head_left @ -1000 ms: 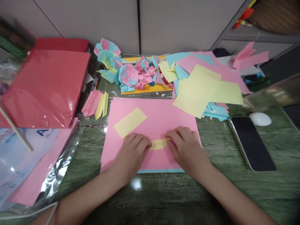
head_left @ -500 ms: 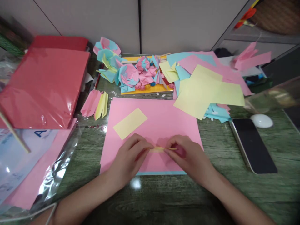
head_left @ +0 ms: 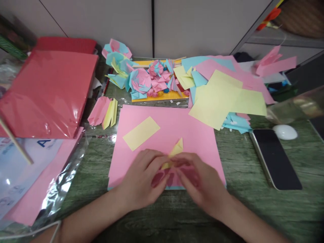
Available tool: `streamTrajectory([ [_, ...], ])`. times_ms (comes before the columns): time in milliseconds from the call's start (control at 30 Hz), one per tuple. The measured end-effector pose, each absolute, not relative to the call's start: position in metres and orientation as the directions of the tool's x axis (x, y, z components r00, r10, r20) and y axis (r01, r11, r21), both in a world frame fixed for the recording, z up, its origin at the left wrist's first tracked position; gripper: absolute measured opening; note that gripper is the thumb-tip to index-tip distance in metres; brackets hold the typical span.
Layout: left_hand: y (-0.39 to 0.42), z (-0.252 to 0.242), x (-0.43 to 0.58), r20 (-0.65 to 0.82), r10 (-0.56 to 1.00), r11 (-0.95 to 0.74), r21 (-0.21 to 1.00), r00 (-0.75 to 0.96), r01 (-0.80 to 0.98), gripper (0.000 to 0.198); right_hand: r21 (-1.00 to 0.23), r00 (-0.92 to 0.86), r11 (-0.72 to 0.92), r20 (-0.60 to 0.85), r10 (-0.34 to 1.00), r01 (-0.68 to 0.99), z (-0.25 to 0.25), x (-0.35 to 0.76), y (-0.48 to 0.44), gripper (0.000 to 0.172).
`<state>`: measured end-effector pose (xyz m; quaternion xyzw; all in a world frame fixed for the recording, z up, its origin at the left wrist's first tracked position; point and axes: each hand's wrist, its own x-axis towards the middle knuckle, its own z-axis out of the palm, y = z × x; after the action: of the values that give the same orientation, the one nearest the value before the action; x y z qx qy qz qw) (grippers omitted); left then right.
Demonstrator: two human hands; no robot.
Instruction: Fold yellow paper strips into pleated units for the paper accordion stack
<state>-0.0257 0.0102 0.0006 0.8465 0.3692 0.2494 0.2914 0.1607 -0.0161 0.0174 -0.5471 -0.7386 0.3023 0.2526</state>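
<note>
Between both hands is a small folded yellow paper [head_left: 177, 147], its pointed end sticking up past the fingers. My left hand [head_left: 145, 179] pinches it from the left, closed on its lower part. From the right, my right hand [head_left: 199, 179] is closed on it too, fingertips near those of the left. Part of the paper is hidden behind the fingers. Below the hands lies a stack of pink paper sheets [head_left: 199, 125], with a blue edge showing at the front. A flat yellow paper rectangle [head_left: 141, 133] rests on the stack, left of the folded piece.
Folded pink and yellow papers [head_left: 100, 111] lie left of the stack. Behind it stand many paper flowers [head_left: 141, 81]. Loose yellow sheets [head_left: 220, 98] are at back right, a phone [head_left: 275, 158] and white mouse [head_left: 285, 132] at right, a red wrapped pack [head_left: 50, 91] at left.
The folded yellow paper has turned from lying level between the hands to slanting, with its point up and away. Both hands have come closer together around it.
</note>
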Motion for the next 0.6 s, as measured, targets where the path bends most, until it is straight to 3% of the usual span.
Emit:
streamTrajectory([
  [100,0.011,-0.005,-0.026,0.214,0.728,-0.637,0.562,0.651,0.527,0.025,-0.649,-0.156,0.201,0.127,0.98,0.734,0.016,0.178,-0.005,0.023],
  [200,0.013,-0.009,-0.03,0.258,0.669,-0.723,0.443,0.697,0.53,0.027,-0.481,-0.268,0.323,0.181,0.946,0.815,0.011,0.191,0.005,0.029],
  [333,0.016,-0.007,-0.036,0.294,0.625,-0.772,0.369,0.723,0.517,0.03,-0.352,-0.348,0.381,0.155,0.925,0.855,0.002,0.195,0.011,0.026],
  [600,0.016,0.0,-0.037,0.257,0.606,-0.793,0.267,0.753,0.547,0.019,-0.333,-0.332,0.365,0.154,0.931,0.869,0.002,0.192,0.012,0.012],
])
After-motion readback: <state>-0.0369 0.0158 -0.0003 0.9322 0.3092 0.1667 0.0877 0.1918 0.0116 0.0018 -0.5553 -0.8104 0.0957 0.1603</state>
